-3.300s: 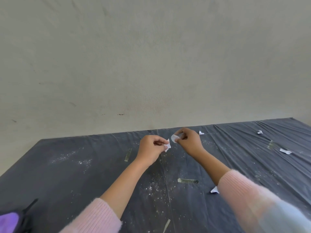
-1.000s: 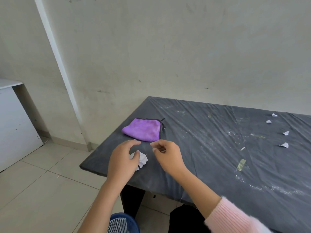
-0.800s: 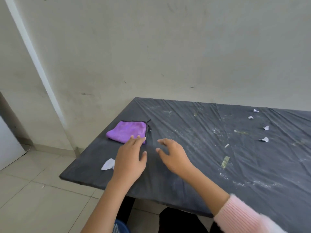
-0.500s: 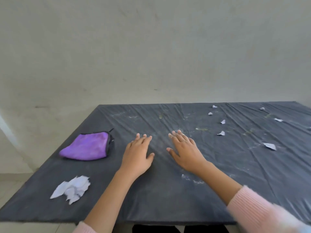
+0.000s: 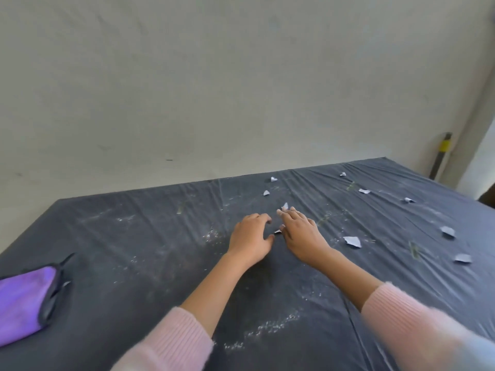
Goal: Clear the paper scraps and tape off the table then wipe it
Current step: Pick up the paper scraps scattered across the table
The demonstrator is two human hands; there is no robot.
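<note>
Dark-sheeted counter (image 5: 134, 236) is carrying many paper scraps (image 5: 352, 241) and tape strips (image 5: 413, 250), mostly rightward. Empty, fingers loose, the left hand (image 5: 250, 236) and right hand (image 5: 302, 234) are hovering around one small scrap (image 5: 277, 231). At left the purple cloth (image 5: 24, 298) is lying unused; clearing seems barely underway, wiping unstarted.

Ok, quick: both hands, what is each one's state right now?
Left hand: open, fingers loosely bent, holding nothing.
Right hand: open, fingers straight, holding nothing.

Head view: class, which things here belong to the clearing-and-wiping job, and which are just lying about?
Job: paper scraps, tape strips, purple cloth, table.
Lying about: grey pole with a yellow band, far right.
</note>
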